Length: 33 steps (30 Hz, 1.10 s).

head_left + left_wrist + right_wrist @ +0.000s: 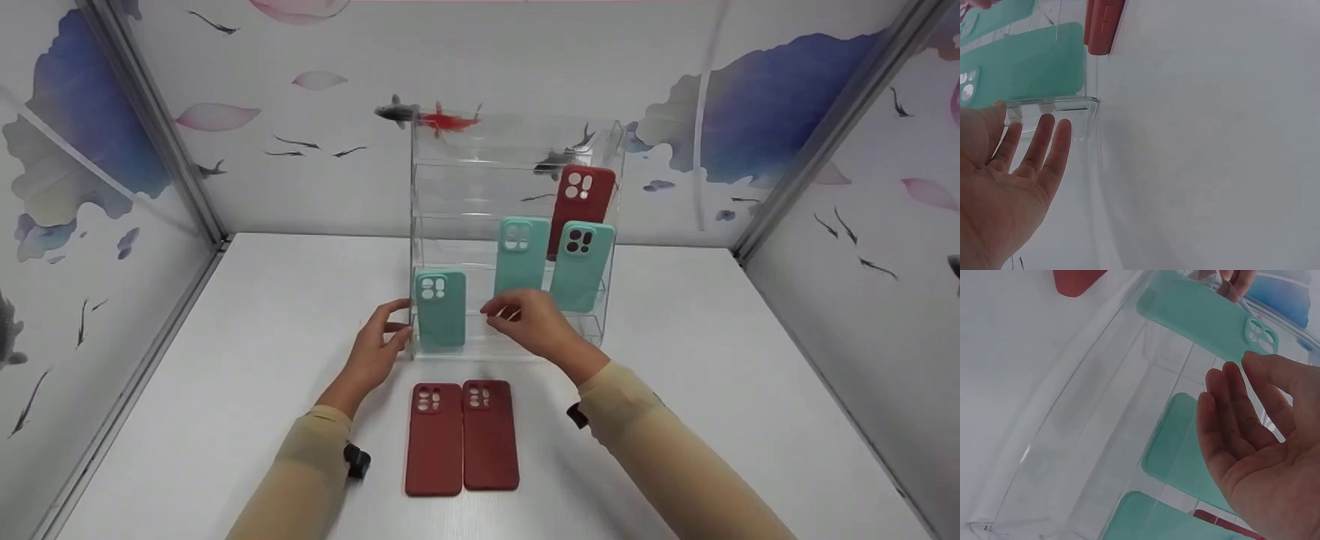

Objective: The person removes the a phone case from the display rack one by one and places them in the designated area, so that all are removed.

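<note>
A clear acrylic tiered rack (480, 191) stands on the table. My left hand (373, 352) is at its lower left side, fingers extended and the tips right at the clear side panel (1081, 118). Just beside it, a mint-green phone case (441, 319) leans in the bottom tier. My right hand (532, 322) is in front of the rack's lower middle, fingers loosely bent and nothing between them. In the right wrist view, its thumb and fingertips are near the camera-hole end of that green case (1207, 320). Behind the right hand, another green case (521, 259) stands one tier up.
A third green case (581, 274) stands at the rack's right, and a dark red case (592, 196) one tier above. Two red cases, a left one (433, 450) and a right one (491, 446), lie side by side before the rack. Printed panels (480, 45) enclose the table.
</note>
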Motion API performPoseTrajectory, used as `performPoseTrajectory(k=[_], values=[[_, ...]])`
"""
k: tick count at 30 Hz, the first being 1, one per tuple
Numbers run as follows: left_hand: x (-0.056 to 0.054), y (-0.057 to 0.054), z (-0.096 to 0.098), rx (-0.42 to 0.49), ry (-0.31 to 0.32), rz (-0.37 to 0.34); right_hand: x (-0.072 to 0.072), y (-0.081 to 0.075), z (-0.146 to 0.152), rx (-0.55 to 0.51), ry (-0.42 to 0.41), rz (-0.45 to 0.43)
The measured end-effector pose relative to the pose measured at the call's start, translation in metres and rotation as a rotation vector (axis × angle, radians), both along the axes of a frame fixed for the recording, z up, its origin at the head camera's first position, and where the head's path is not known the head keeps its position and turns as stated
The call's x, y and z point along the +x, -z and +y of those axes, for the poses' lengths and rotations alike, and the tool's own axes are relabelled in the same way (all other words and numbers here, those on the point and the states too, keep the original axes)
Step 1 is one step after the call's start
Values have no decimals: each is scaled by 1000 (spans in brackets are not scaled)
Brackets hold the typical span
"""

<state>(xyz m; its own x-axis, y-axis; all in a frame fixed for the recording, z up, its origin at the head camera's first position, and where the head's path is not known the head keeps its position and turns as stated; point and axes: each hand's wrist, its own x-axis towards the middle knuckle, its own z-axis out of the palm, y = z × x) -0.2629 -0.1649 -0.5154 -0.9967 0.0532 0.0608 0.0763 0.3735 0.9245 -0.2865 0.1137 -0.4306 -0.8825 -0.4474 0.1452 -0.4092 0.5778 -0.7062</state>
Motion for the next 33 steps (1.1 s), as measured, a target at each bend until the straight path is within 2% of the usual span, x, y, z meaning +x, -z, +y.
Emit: performPoseTrajectory(k=[7, 14, 23, 33], values=[[1, 0, -1, 2, -4, -4, -7, -14, -17, -75, 39, 71], [0, 1, -1, 12, -10, -2, -13, -23, -31, -85, 61, 102], [2, 6, 1, 44, -15, 38, -27, -20, -42, -111, 46, 131], [1, 4, 1, 41, -27, 13, -33, -16, -44, -97, 36, 151]])
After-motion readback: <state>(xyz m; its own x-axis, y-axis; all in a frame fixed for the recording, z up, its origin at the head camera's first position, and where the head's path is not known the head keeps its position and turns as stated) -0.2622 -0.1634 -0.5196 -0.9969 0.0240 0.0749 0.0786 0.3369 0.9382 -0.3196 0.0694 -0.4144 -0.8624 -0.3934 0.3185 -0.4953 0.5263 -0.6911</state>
